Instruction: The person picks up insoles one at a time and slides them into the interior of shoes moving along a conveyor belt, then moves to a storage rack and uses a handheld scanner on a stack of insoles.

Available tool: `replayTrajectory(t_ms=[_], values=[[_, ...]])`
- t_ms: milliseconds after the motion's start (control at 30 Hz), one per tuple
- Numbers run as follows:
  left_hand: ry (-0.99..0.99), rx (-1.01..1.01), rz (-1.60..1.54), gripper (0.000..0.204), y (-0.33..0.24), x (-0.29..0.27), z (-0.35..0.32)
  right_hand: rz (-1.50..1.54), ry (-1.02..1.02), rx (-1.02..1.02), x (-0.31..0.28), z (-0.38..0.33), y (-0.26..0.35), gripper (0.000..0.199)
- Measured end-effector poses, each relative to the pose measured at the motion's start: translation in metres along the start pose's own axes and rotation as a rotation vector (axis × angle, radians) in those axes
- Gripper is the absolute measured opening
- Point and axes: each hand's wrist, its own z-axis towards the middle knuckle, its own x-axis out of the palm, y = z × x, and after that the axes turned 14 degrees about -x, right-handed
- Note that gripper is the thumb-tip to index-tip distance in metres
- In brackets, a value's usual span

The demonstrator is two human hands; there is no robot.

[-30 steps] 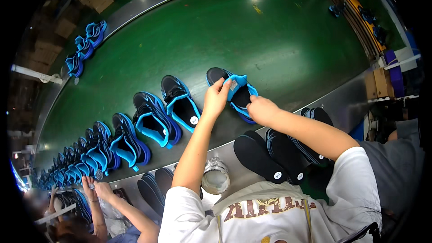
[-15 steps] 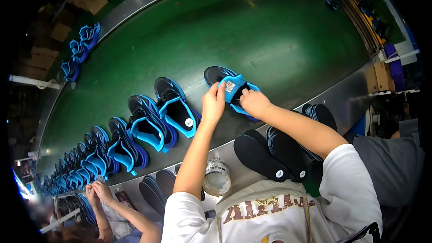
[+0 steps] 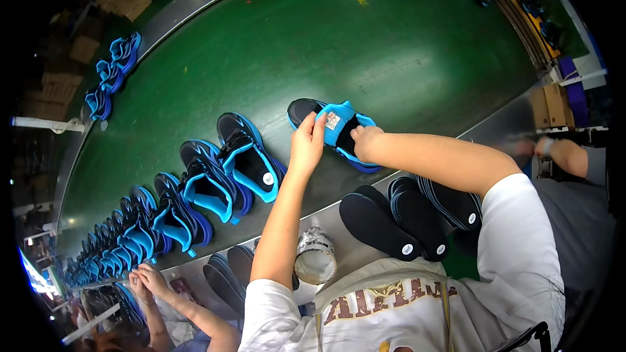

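A black sports shoe (image 3: 302,110) with bright blue lining and a blue-purple sole lies on the green belt in front of me, toe to the far left. My left hand (image 3: 307,146) pinches its blue tongue (image 3: 334,121), which bears a small pale label. My right hand (image 3: 367,143) is at the shoe's opening, fingers curled down into the black inside; the fingertips are hidden, so what they grip cannot be made out. To the left stands another such shoe (image 3: 251,160) with a round white sticker on its inside.
Several matching shoes (image 3: 166,215) line the belt (image 3: 417,45) toward the left. Black insoles (image 3: 375,221) and a whitish tub (image 3: 315,257) sit on the metal ledge nearest me. A co-worker's hands (image 3: 149,281) are at lower left; another person's arm (image 3: 566,156) is at right.
My right hand has shifted slightly left and down into the shoe, its elbow swinging outward and up. My left hand still holds the tongue. The shoes have drifted slightly left in view.
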Motion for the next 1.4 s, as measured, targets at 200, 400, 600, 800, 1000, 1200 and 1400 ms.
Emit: replayTrajectory(t_ms=[200,400,600,800,1000,1200,1400], values=[[-0.071,-0.036,-0.143,0.034,0.002,0.019,0.005,-0.075,-0.027,-0.121,-0.003,0.018,-0.009,0.045],[-0.379,0.124,0.012,0.035,0.000,0.037,-0.001,0.015,-0.134,-0.221,-0.008,0.014,-0.017,0.050],[-0.386,0.368,0.136,0.024,-0.006,0.049,-0.005,0.400,-0.469,-0.208,0.006,0.050,-0.027,0.037],[-0.380,0.546,0.195,0.023,0.007,0.051,0.004,0.221,-0.388,-0.189,-0.001,0.083,-0.016,0.036],[-0.351,0.594,0.240,0.026,0.013,0.041,0.009,0.067,-0.179,-0.271,-0.018,0.081,-0.021,0.035],[-0.459,0.432,0.012,0.024,0.027,0.038,0.014,-0.079,-0.555,-0.460,-0.006,0.006,-0.019,0.036],[-0.175,0.337,0.215,0.027,0.018,0.023,0.021,0.051,-0.076,-0.283,0.006,-0.022,-0.011,0.068]])
